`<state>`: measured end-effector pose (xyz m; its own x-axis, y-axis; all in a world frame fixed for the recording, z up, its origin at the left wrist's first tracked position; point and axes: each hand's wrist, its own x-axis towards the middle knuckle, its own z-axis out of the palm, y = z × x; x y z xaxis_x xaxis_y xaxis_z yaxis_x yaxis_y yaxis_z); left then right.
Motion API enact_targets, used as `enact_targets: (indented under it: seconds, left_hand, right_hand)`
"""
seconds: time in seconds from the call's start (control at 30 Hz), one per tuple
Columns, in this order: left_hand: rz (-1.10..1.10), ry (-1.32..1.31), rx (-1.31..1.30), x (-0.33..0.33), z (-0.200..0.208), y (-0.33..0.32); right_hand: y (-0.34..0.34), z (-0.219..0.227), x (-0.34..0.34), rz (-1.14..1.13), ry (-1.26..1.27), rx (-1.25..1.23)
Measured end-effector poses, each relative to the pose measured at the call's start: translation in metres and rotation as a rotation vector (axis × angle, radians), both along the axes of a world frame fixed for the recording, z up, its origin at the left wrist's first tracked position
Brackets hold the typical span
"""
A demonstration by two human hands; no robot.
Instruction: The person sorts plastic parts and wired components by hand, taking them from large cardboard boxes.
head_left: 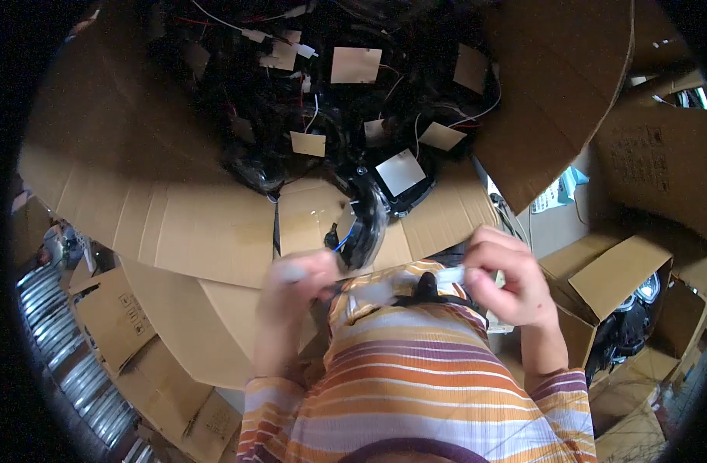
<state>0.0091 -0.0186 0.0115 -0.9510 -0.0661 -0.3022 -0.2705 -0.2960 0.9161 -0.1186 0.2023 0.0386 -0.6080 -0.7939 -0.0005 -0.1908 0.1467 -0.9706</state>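
My left hand (301, 279) is closed around a small white piece at its fingertips, held close to my chest. My right hand (504, 276) pinches a white connector-like piece (450, 275) near the striped shirt. A black cable part (424, 287) sits between the two hands. Just beyond the hands a black lamp unit with a clear lens (366, 225) and thin blue and white wires rests on the front flap of a large cardboard box (207, 224). The box is filled with several black lamp units with wires and square labels (356, 65).
A smaller open cardboard box (612, 278) with black lamp parts stands at the right. Flat and stacked cartons (137, 324) lie at the lower left beside shiny metal pieces (52, 324). A big upright box flap (561, 85) rises at the upper right.
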Motion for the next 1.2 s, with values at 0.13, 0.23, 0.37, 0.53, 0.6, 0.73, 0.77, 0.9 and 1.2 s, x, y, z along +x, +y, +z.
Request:
enact_targets:
  seconds: [0.13,0.23,0.37,0.53,0.6,0.73,0.77,0.9,1.2]
  left_hand:
    - [0.393,0.450,-0.011,0.097,0.058,-0.062]
    - [1.185,0.716,-0.135,0.130,0.126,-0.075]
    - [1.553,0.784,-0.851,0.204,0.153,-0.148]
    - [1.411,-0.135,-1.432,0.249,0.025,-0.240]
    - [1.280,-0.480,-1.299,0.296,-0.065,-0.283]
    - [1.206,-0.515,-0.893,0.253,-0.152,-0.230]
    - [1.204,-0.511,-0.894,0.251,-0.147,-0.222]
    - [1.350,-0.343,-1.285,0.160,-0.047,-0.143]
    - [0.014,0.319,-1.460,-0.109,-0.099,0.057]
  right_hand:
    - [0.019,0.007,-0.005,-0.058,-0.043,0.040]
    - [0.022,-0.007,-0.004,-0.058,-0.051,0.077]
    - [0.014,-0.008,0.001,-0.003,-0.032,0.031]
    - [0.012,-0.009,0.005,0.013,-0.019,0.029]
    - [0.014,-0.007,0.005,0.018,-0.020,0.023]
    - [0.021,-0.007,0.004,-0.017,-0.019,0.060]
    - [0.023,-0.007,0.004,-0.027,-0.010,0.060]
    - [0.020,-0.012,0.002,-0.039,-0.082,0.110]
    - [0.026,-0.011,0.004,-0.051,-0.018,0.092]
